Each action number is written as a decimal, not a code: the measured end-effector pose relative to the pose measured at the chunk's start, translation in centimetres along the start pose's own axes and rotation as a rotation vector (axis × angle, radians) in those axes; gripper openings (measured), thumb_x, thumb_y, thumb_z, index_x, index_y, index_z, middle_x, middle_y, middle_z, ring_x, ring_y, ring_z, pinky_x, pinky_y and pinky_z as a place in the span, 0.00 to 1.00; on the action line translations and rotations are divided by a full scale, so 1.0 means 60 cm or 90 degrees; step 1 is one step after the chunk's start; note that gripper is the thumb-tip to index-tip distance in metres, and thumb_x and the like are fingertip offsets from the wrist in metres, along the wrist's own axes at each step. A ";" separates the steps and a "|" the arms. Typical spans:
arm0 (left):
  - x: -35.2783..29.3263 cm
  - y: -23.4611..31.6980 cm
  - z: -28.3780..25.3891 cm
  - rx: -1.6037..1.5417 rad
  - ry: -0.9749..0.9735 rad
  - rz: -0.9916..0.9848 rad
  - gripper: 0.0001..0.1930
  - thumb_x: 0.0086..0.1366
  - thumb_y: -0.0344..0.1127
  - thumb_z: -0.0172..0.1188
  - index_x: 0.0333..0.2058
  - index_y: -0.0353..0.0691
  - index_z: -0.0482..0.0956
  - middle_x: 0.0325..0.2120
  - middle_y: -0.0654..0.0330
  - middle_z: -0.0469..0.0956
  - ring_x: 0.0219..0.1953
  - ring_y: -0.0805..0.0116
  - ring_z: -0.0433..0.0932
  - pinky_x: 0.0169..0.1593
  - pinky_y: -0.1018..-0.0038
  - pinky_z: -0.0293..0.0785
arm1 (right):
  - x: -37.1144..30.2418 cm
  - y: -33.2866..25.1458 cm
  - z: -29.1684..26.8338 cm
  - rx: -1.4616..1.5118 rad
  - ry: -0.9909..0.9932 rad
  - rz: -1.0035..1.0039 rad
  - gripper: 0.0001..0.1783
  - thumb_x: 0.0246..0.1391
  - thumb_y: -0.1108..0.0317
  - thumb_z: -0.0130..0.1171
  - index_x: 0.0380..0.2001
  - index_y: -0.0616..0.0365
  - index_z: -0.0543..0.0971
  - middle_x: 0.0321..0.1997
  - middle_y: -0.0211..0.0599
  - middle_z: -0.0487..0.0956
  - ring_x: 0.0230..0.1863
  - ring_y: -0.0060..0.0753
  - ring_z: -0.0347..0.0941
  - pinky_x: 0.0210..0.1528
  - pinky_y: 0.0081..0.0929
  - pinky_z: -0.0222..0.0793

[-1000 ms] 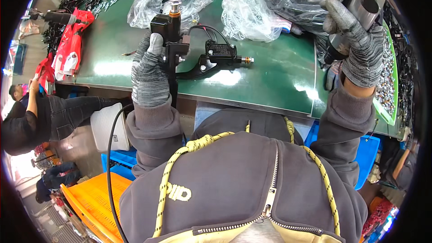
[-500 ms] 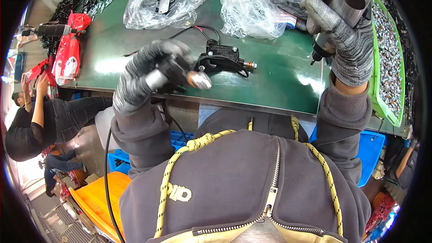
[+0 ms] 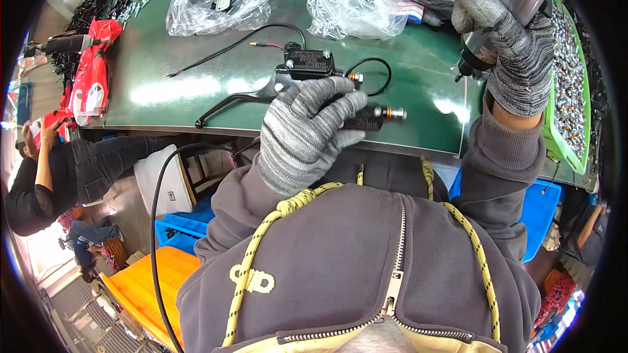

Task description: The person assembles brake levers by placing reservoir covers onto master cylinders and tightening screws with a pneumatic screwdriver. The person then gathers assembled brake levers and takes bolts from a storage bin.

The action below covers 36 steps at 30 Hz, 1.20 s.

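My left hand, in a grey knit glove, curls over a black brake master cylinder at the table's near edge. Its end with a bolt and copper-coloured washers sticks out to the right; the rest is hidden under my fingers. Just beyond lies a second brake master cylinder with a black reservoir, thin wires and a loop of black cable. A black brake lever reaches left from beside it. My right hand, also gloved, grips a metal-bodied power screwdriver, its bit pointing down over the table's right side.
Clear plastic bags of parts and of small metal pieces lie at the back of the green table. A green tray of small fittings stands right. Another power tool and red bags lie left, near a seated person.
My left hand has moved right with the black master cylinder, bringing it to the near edge beside the other one. The lever has come into sight. My right hand keeps holding the screwdriver.
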<state>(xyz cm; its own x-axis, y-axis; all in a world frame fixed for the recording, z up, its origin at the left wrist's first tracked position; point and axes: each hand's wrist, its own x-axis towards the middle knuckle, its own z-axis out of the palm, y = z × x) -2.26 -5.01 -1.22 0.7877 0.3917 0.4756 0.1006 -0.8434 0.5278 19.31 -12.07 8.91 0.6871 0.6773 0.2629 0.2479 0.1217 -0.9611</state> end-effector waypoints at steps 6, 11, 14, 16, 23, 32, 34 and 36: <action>-0.010 -0.027 0.021 -0.025 0.255 0.047 0.24 0.45 0.41 0.77 0.43 0.45 0.83 0.49 0.57 0.74 0.49 0.57 0.75 0.50 0.64 0.77 | 0.000 0.003 0.002 -0.002 -0.010 -0.005 0.14 0.47 0.69 0.70 0.38 0.58 0.79 0.20 0.29 0.78 0.18 0.19 0.71 0.18 0.15 0.60; 0.020 -0.029 -0.002 -0.039 0.261 -0.223 0.27 0.54 0.34 0.74 0.53 0.40 0.77 0.54 0.56 0.73 0.55 0.63 0.73 0.61 0.67 0.68 | 0.008 0.001 0.004 -0.002 -0.009 0.010 0.15 0.46 0.69 0.70 0.39 0.58 0.79 0.20 0.29 0.78 0.18 0.19 0.72 0.18 0.15 0.61; 0.017 -0.049 -0.004 -0.176 0.232 -0.316 0.26 0.55 0.30 0.72 0.53 0.38 0.77 0.52 0.56 0.76 0.53 0.65 0.75 0.60 0.69 0.70 | 0.008 0.007 0.036 0.002 -0.002 -0.014 0.17 0.46 0.69 0.70 0.40 0.59 0.79 0.22 0.30 0.79 0.18 0.19 0.72 0.19 0.15 0.62; 0.019 -0.056 -0.002 -0.258 0.186 -0.384 0.25 0.56 0.28 0.71 0.53 0.38 0.77 0.50 0.56 0.77 0.51 0.66 0.76 0.58 0.70 0.71 | 0.011 0.006 0.062 -0.007 0.017 -0.039 0.18 0.45 0.69 0.70 0.41 0.60 0.79 0.23 0.31 0.79 0.18 0.20 0.72 0.19 0.16 0.63; 0.027 -0.052 -0.002 -0.280 0.167 -0.320 0.22 0.55 0.26 0.71 0.49 0.36 0.78 0.46 0.58 0.77 0.48 0.69 0.77 0.55 0.72 0.74 | 0.061 0.023 0.112 0.237 -0.158 -0.144 0.21 0.57 0.74 0.63 0.52 0.64 0.72 0.35 0.40 0.83 0.20 0.24 0.76 0.15 0.15 0.65; 0.026 -0.067 -0.009 -0.263 0.166 -0.305 0.21 0.51 0.30 0.74 0.45 0.37 0.81 0.43 0.56 0.78 0.46 0.65 0.78 0.51 0.70 0.75 | 0.117 0.050 0.156 0.441 -0.422 -0.345 0.21 0.65 0.61 0.55 0.55 0.64 0.75 0.47 0.47 0.79 0.29 0.29 0.76 0.36 0.24 0.80; 0.026 -0.064 -0.013 -0.312 0.171 -0.328 0.21 0.51 0.30 0.74 0.45 0.37 0.81 0.43 0.57 0.77 0.46 0.65 0.78 0.50 0.71 0.76 | 0.120 0.031 0.120 0.196 -0.296 -0.386 0.14 0.61 0.66 0.55 0.48 0.58 0.79 0.37 0.40 0.79 0.32 0.24 0.72 0.27 0.23 0.64; 0.033 -0.061 -0.015 -0.361 0.165 -0.343 0.20 0.52 0.30 0.74 0.45 0.37 0.80 0.43 0.57 0.77 0.46 0.65 0.78 0.50 0.71 0.76 | 0.153 -0.034 0.052 0.268 -0.413 -0.011 0.17 0.62 0.56 0.52 0.44 0.56 0.79 0.44 0.43 0.78 0.36 0.29 0.72 0.40 0.40 0.67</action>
<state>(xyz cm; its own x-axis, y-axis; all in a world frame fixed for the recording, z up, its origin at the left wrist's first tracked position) -1.62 -0.85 -1.59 0.5472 0.8204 0.1658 0.0482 -0.2286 0.9723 22.98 -3.83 12.99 0.1154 0.9467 0.3006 -0.1155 0.3134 -0.9426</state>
